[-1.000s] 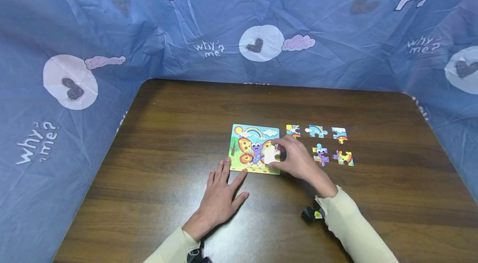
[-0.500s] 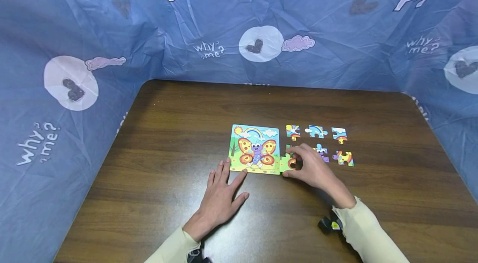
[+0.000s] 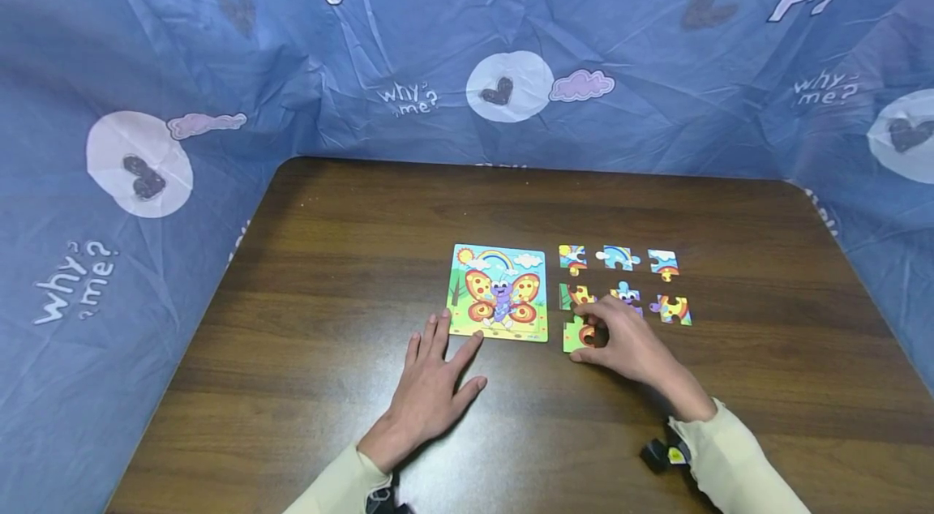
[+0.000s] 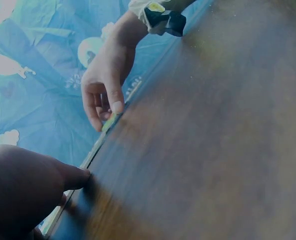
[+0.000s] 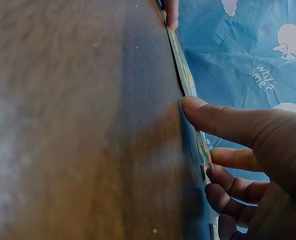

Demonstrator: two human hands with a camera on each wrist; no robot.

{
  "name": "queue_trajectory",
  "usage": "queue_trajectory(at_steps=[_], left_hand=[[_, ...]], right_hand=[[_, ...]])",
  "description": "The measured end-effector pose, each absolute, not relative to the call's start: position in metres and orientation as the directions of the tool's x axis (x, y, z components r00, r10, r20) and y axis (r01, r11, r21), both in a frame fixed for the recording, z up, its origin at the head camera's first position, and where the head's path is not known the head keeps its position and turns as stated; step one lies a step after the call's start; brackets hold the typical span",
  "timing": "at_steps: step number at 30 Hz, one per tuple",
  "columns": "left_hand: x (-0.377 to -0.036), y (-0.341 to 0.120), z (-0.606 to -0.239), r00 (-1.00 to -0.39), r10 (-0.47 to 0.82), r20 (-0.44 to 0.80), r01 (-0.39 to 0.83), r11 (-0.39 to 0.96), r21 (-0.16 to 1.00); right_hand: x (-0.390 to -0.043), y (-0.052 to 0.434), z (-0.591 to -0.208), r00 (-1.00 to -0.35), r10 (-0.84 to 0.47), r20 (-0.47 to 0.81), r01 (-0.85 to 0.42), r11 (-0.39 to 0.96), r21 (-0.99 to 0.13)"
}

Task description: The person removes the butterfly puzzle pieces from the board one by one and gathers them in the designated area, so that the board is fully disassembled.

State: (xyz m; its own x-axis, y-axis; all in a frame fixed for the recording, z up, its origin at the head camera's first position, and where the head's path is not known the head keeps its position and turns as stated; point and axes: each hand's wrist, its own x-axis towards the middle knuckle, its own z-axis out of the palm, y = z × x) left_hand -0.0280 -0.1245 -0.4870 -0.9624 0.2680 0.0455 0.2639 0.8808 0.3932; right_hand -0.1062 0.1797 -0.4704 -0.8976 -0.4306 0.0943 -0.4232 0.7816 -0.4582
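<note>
A butterfly puzzle board (image 3: 499,293) lies in the middle of the brown table (image 3: 350,254). My left hand (image 3: 436,368) rests flat on the table, fingers straight, fingertips at the board's lower left edge. My right hand (image 3: 593,336) pinches a green and orange puzzle piece (image 3: 577,334) against the table, just right of the board's lower right corner. In the left wrist view the right hand (image 4: 105,85) curls thumb and fingers over that piece (image 4: 108,123). The right wrist view shows the thumb (image 5: 222,122) stretched toward the piece's edge.
Several loose pieces lie right of the board: a top row (image 3: 619,256) of three and, below it, pieces at the left (image 3: 576,295), middle (image 3: 626,293) and right (image 3: 673,308). Blue printed sheeting (image 3: 511,52) walls the table on three sides.
My right hand carried the piece from over the board rightward and down to the table beside the board's lower right corner. The left hand stayed put.
</note>
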Motion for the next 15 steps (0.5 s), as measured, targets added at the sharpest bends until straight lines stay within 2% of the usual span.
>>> queue_trajectory(at_steps=[15], left_hand=[[-0.0274,-0.1248,-0.4877,-0.961,0.270,0.052,0.267,0.876,0.401]], right_hand=[[-0.1055,0.1823,-0.4711,-0.903,-0.427,0.042,-0.394,0.787,-0.475]])
